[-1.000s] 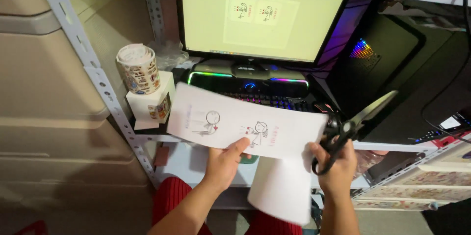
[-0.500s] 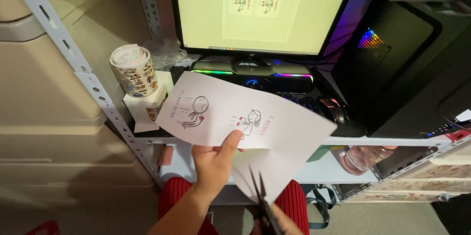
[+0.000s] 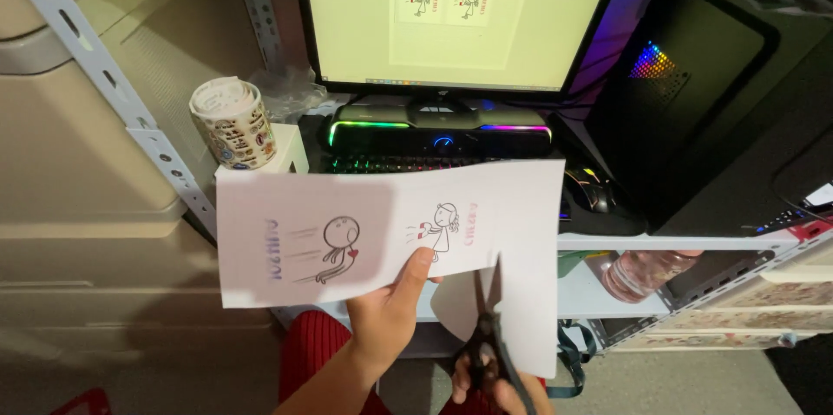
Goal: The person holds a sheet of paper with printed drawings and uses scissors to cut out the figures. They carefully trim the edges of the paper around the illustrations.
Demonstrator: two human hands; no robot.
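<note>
Both hands work at the bottom edge of the view. Left hand (image 3: 386, 315) pinches the paper (image 3: 382, 233) from below, thumb lying on the printed face beside the right-hand drawing, fingers hidden behind the sheet. Right hand (image 3: 495, 385) is only partly in view at the frame's lower edge; it grips the dark handles of the scissors (image 3: 488, 320), whose blades point up and stand slightly parted in front of the sheet's lower right part. Whether the blades have entered the sheet or only lie before it, I cannot tell.

The paper is held flat toward the camera, slightly tilted, its left part in shadow. It bears two small cartoon figures: one left of centre, one right of centre just above the thumb. Its right part hangs lower than the rest, reaching down beside the scissors.

Below the hands shows a red ribbed garment (image 3: 317, 350).

Behind the sheet runs a white shelf (image 3: 677, 241). On it, just above the paper's top edge, sits a keyboard (image 3: 408, 159) with rainbow lighting, and beyond that a lit bar (image 3: 438, 120) under the monitor (image 3: 455, 16), which shows the same two figures on a pale page. A mouse (image 3: 594, 194) lies right of the keyboard, beside a black computer case (image 3: 694, 94) with coloured lights. At left, a patterned cup (image 3: 232, 124) stands on a white box (image 3: 286, 150), near a perforated metal upright (image 3: 113, 94). Under the shelf at right lies a pinkish jar (image 3: 638, 272).
</note>
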